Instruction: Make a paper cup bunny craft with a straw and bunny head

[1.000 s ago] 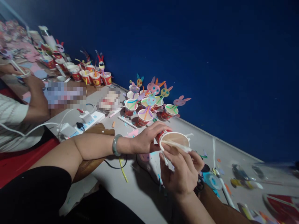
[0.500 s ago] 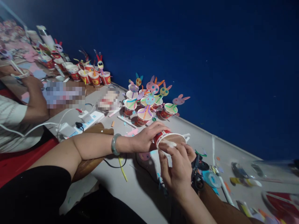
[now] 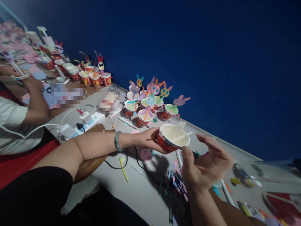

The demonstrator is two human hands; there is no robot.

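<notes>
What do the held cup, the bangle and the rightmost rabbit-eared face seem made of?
The cup is probably printed paper, red outside, pale inside, thin-walled. The bangle may be polished stone or glass: smooth, grey-green, slightly shiny. The face looks like matte card or foam sheet, flat with cut edges.

I record a dark blue wall (image 3: 211,56) rising behind the surface (image 3: 145,185). To my left, a white power strip (image 3: 95,118) carries white plugs (image 3: 68,131); a white cable (image 3: 39,126) leads to the left edge of view. Beyond it, a co-worker's pale sleeve (image 3: 13,121) is noted. A flask (image 3: 45,36) stands farther back. Nearer me, a yellow strip (image 3: 124,174) crosses a black cable (image 3: 113,168). Far right: a red-and-white item (image 3: 279,204), blurred, kind undetermined.
</notes>
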